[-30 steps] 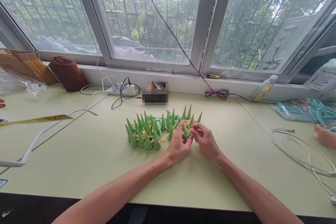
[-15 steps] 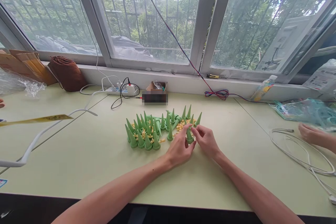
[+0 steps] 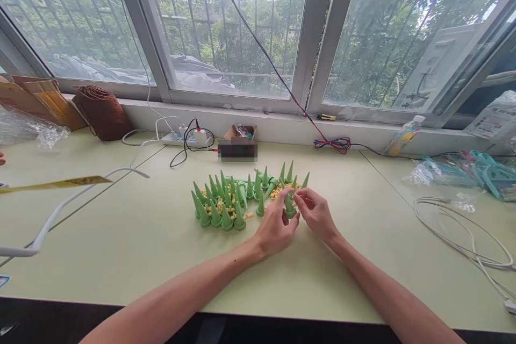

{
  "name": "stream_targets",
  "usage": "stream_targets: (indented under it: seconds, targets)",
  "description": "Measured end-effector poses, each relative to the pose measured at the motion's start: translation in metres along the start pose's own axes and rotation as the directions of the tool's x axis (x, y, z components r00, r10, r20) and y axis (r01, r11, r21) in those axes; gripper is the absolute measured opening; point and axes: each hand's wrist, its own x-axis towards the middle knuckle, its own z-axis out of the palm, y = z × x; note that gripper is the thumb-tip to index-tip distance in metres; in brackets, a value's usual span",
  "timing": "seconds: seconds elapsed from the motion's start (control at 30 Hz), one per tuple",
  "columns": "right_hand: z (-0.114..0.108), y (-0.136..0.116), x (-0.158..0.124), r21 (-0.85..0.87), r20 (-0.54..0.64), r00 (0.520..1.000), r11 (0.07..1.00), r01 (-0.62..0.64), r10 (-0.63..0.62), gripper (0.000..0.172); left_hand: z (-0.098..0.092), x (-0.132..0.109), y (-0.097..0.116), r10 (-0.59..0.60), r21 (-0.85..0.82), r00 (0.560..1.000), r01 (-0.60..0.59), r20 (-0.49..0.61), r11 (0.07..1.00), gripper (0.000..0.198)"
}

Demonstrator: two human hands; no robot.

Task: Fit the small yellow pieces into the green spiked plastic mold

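We list one green cone, tip up, grasped by the fingers of the left hand. Right hand: fingers bunched just right of the held cone; whether they pinch anything, we cannot tell. Left of the held cone, on the counter: a cluster of standing cones. Beyond it: loose yellow pieces, further cones. We judge the work partway; which cones are finished, we cannot tell.

Left hand has a green cone, right hand all pinched up right beside it. Loads more cones crowd the table, mostly upright, yellow bits scattered between.
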Motion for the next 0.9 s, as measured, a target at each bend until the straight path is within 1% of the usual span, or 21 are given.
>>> stream_targets:
  seconds: [0.13,0.3,0.5,0.7,0.9]
  targets:
    - [-0.0002,-0.0026,-0.0009,0.018,0.054,0.998,1.0,0.016,-0.017,0.022,-0.0019,0.0021,0.0034,-0.037,-0.035,0.998,0.035,-0.043,0.999,0.057]
    - [-0.0009,-0.0027,-0.0008,-0.003,0.051,0.998,0.999,0.041,-0.041,0.023,-0.0023,0.0038,0.0027,-0.034,-0.056,0.997,0.03,-0.076,0.998,0.056]
    - [-0.0009,-0.0049,0.0001,0.01,0.031,0.999,1.0,0.028,-0.028,0.022,-0.0014,0.0025,0.0014,-0.006,-0.026,0.999,0.005,-0.035,1.0,0.057]
    - [-0.0008,-0.0026,-0.0004,-0.027,0.014,1.0,0.999,0.028,-0.027,0.022,-0.0019,0.0012,-0.0036,0.046,0.049,0.999,-0.046,0.008,0.998,0.055]
    - [-0.0001,-0.0007,0.0001,-0.048,0.002,1.0,0.999,0.017,-0.017,0.021,-0.0031,0.0011,-0.0041,0.054,0.061,0.998,-0.055,0.032,0.997,0.054]
